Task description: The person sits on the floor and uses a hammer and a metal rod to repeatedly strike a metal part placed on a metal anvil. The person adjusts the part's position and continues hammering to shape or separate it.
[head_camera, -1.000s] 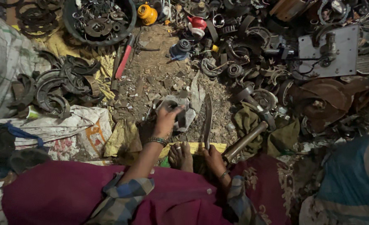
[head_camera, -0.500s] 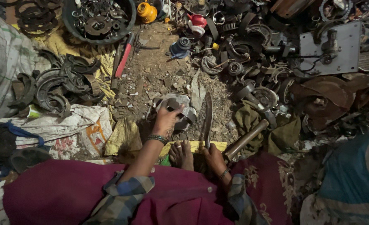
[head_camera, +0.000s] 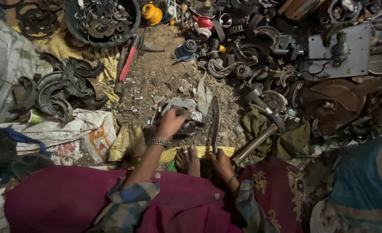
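I sit on the ground with my bare foot (head_camera: 187, 160) out in front. My left hand (head_camera: 170, 124) grips a rounded silvery metal part (head_camera: 183, 113) that rests on the dirt. A beaded bracelet circles that wrist. My right hand (head_camera: 222, 163) is closed around the handle of a long curved blade (head_camera: 215, 122), which points away from me and lies just right of the metal part. A wooden-handled hammer (head_camera: 254, 143) lies slanted just to the right of that hand.
Curved dark brake shoes (head_camera: 66, 88) are heaped at the left beside printed sacks (head_camera: 66, 133). A round tub of scrap rings (head_camera: 102, 19) sits at the top, a red-handled tool (head_camera: 128, 62) below it. Metal scrap and a grey plate (head_camera: 339, 51) crowd the right.
My left hand has shifted slightly on the metal part, turning it on the dirt. The right hand and blade have stayed in place.
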